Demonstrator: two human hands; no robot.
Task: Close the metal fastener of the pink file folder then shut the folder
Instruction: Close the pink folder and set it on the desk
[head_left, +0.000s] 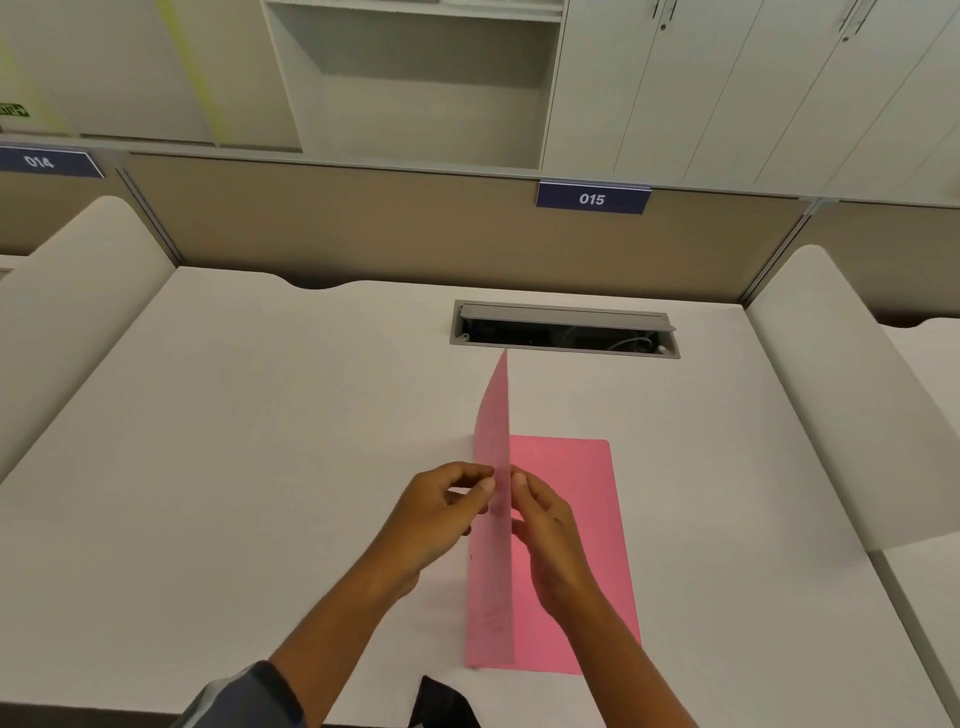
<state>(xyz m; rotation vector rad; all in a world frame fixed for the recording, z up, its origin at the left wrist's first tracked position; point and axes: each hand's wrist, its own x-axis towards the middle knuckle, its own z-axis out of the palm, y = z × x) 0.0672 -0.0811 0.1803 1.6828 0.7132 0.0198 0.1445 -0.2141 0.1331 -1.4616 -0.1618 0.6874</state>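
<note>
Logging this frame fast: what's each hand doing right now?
Left hand: pinching the upright folder flap from its left side.
Right hand: fingers on the flap's right face; firm grip or not, cannot tell.

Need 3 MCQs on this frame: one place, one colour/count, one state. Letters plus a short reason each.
1. Where does the grey cable hatch sit relative to the pink folder?
A. Beyond it, toward the partition
B. To its left
C. Under it

2. Which number is on the sign on the partition above the hatch?
A. 014
B. 015
C. 016

3. What state is the folder's front cover in?
A. Flat shut
B. Flat open on the desk
C. Standing upright, held

Answers:
1 A: the hatch lies farther back on the desk, past the folder's top edge.
2 B: the sign reads 015.
3 C: the cover stands on edge, with the left hand and right hand on either side of it.
</note>
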